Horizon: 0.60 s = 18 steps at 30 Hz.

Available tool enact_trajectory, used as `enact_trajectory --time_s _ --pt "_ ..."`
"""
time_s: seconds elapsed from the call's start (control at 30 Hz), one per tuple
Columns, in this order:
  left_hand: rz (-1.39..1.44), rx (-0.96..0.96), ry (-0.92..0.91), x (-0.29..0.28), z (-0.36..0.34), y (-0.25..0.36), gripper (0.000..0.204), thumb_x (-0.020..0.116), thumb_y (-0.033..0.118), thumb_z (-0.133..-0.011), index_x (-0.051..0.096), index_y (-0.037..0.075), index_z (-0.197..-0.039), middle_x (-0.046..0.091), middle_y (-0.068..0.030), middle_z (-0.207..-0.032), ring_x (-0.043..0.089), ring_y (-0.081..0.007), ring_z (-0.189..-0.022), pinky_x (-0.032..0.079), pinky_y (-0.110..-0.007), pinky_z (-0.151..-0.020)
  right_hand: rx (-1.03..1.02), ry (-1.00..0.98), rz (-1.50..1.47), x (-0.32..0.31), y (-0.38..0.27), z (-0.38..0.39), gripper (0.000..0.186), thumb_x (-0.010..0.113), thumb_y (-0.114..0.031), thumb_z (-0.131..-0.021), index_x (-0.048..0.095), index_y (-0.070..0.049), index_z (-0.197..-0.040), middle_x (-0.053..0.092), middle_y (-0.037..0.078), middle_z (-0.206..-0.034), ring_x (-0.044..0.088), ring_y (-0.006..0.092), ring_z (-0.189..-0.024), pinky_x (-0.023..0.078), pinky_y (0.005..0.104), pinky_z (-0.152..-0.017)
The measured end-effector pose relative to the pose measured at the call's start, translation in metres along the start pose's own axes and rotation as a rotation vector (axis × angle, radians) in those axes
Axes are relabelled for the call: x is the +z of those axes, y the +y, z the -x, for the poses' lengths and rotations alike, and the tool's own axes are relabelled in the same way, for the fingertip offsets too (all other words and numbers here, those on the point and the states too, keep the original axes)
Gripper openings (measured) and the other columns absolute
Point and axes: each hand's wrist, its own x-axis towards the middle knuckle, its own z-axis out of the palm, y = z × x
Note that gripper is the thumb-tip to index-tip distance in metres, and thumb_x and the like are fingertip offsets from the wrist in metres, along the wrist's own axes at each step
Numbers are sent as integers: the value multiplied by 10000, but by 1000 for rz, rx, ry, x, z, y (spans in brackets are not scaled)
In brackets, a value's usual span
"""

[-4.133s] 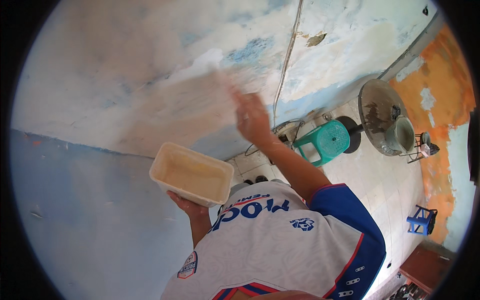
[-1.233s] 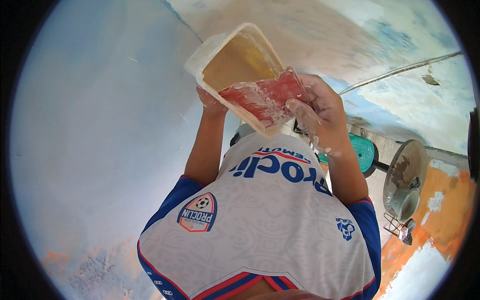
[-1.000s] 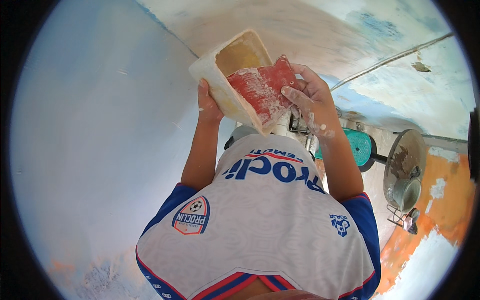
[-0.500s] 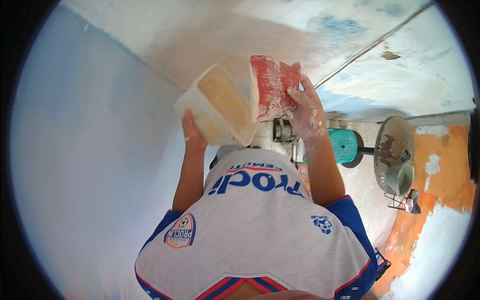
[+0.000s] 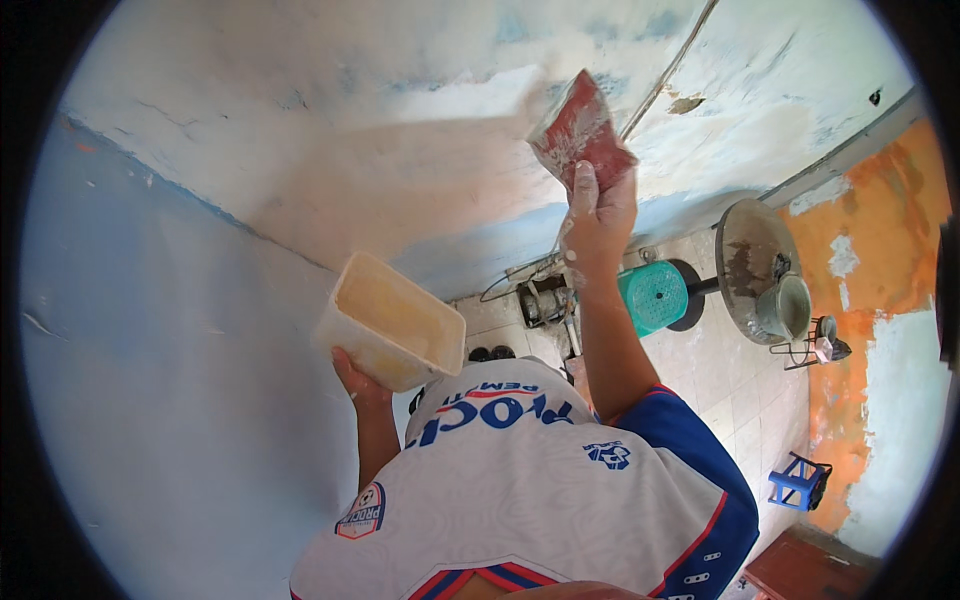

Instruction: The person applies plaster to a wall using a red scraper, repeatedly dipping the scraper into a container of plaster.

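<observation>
Now the red putty spreader (image 5: 592, 132), just beside the plastic tub (image 5: 362, 345) half a second ago, is raised well above and right of it, pinched by the right hand's (image 5: 600, 222) fingers; the left hand's (image 5: 364, 382) fingers clasp the tub's underside. Beyond the tub stands a patchy wall (image 5: 330, 190); rightward, a green stool (image 5: 656, 297) on a tiled floor (image 5: 735, 395).

We see a tub (image 5: 378, 348) in dull plastic, a red scraper (image 5: 592, 132) streaked with chalky, matt smears, a rough, flaking painted wall (image 5: 330, 150), a moulded plastic stool (image 5: 655, 297) and a smooth cloth shirt (image 5: 520, 505).
</observation>
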Motion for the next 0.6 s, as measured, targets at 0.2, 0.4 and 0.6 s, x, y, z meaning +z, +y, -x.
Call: enact_trajectory --time_s 0.2,0.4,0.6 --pt "-27 24 -16 -34 16 13 842 472 700 -967 350 112 -1557 436 -137 -1552 449 -338 -1404 406 -504 -1149 -132 158 350 61 9 14 414 467 -92 -1061 494 100 -1427 607 282 -1374 632 349 -1254 516 361 -1009" --pt "17 9 115 -41 32 29 864 527 669 -956 333 77 -1555 426 -155 -1548 438 -349 -1412 396 -496 -1158 -433 128 529 154 78 28 528 563 -11 -939 481 77 -1452 510 297 -1470 479 457 -1387 431 448 -1120" --pt "-53 -11 80 -49 35 38 861 509 671 -965 324 78 -1562 411 -158 -1560 419 -364 -1425 380 -510 -1168 -483 -201 350 170 76 97 601 572 37 -877 455 79 -1465 504 300 -1468 432 488 -1409 384 489 -1167"
